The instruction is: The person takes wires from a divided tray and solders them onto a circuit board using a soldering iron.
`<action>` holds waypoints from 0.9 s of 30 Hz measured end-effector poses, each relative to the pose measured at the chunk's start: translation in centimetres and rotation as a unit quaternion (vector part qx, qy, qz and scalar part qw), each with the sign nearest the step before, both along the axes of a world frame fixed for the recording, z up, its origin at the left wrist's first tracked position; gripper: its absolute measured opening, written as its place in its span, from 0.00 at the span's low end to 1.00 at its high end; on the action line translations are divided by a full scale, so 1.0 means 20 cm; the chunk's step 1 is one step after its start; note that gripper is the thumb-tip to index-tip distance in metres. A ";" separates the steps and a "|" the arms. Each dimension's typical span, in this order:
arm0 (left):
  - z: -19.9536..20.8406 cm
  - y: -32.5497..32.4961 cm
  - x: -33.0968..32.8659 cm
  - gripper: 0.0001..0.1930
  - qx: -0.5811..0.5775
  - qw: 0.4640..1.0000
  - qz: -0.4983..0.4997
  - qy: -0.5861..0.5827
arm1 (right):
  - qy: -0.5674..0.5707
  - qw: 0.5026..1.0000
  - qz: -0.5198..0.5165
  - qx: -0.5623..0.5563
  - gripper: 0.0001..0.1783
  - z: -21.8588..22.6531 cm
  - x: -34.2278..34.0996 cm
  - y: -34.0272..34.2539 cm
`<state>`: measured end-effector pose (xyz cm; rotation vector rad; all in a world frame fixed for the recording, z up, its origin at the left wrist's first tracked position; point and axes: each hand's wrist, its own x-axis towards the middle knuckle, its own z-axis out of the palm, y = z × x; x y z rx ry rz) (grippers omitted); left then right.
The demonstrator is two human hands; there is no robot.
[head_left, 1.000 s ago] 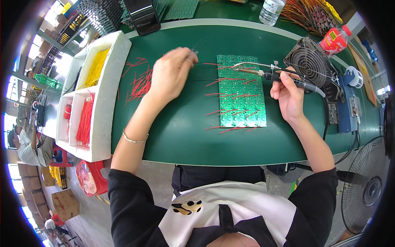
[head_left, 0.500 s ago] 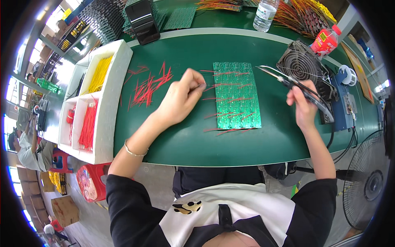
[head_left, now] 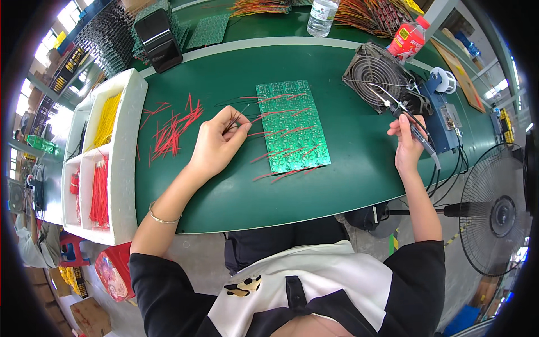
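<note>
My left hand (head_left: 219,140) is closed in a pinch on a few thin black wires (head_left: 229,128), just left of the green circuit board panel (head_left: 297,129). The panel lies flat, with rows of red wires (head_left: 297,131) across it, some sticking out past its left edge. My right hand (head_left: 408,147) grips a soldering iron (head_left: 420,136) by its handle, right of the panel. The iron's slim metal end points up and left in front of a round fan grille (head_left: 375,77), apart from the panel. A loose pile of red wires (head_left: 174,130) lies left of my left hand.
At the left stands a white foam box (head_left: 128,163) with yellow wires (head_left: 108,121) and red wires (head_left: 99,194). A phone (head_left: 159,40), a water bottle (head_left: 323,18) and a red bottle (head_left: 408,39) stand at the back. A blue unit (head_left: 443,115) with a white spool (head_left: 444,80) sits right.
The view has shifted, so the bench things appear further left. Black wires now show clearly in my left hand. My right hand still holds the soldering iron away from the panel.
</note>
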<state>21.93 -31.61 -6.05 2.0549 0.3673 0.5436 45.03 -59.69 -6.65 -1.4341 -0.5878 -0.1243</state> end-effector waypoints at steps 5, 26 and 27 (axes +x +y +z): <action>0.00 -0.01 -0.01 0.04 0.013 0.999 -0.045 0.016 | -0.001 1.000 0.001 0.000 0.09 0.00 -0.01 0.00; 0.00 0.00 -0.01 0.03 0.019 0.999 -0.021 0.029 | 0.054 0.993 0.096 0.046 0.08 0.07 -0.05 0.22; 0.00 -0.01 -0.01 0.03 0.020 0.999 -0.024 0.034 | 0.056 0.992 0.098 0.046 0.08 0.07 -0.05 0.24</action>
